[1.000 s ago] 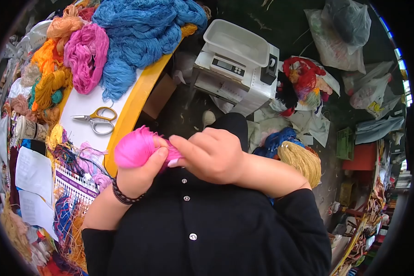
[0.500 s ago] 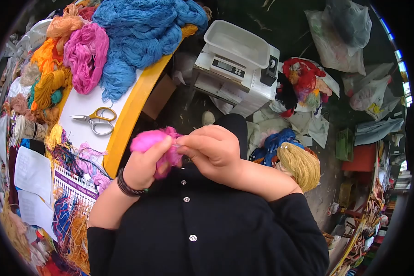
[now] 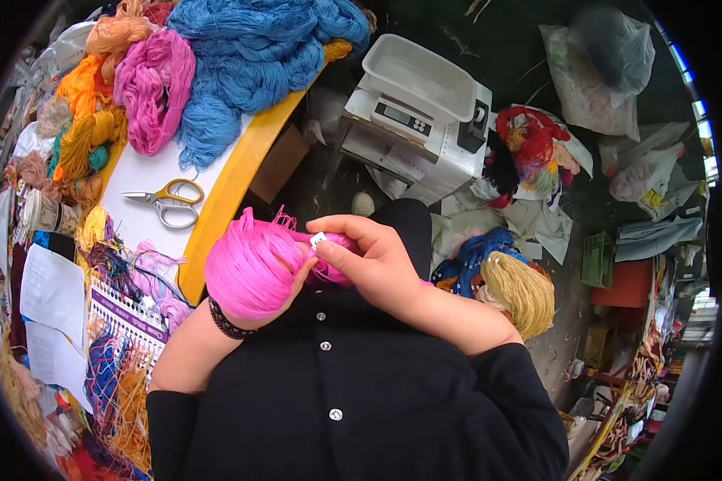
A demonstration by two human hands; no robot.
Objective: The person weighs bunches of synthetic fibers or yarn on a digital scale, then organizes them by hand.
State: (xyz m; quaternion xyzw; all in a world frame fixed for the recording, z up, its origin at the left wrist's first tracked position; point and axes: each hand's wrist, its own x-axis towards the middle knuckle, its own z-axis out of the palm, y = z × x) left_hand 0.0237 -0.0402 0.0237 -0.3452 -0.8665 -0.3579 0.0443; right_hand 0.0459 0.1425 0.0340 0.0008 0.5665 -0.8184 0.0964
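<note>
Bright pink yarn (image 3: 249,264) hangs in a thick skein over my left hand (image 3: 298,282), hiding most of it; the thumb shows at the strands. My right hand (image 3: 375,263) pinches a small white tag (image 3: 318,240) between thumb and fingers, against the pink strands. Both hands are close together in front of my black shirt. On the table to the left lie scissors (image 3: 168,200) with one yellow and one silver handle loop, blades slightly apart.
Blue yarn (image 3: 249,56) and a magenta skein (image 3: 154,92) are heaped on the yellow-edged table (image 3: 237,172). Ahead stands a scale with a white tray (image 3: 419,76). Beige yarn (image 3: 517,293) lies at the right, and plastic bags (image 3: 594,96) are further off.
The pink yarn has turned and spread into a wider skein over my left hand. The white tag in my right fingers now shows clearly.
</note>
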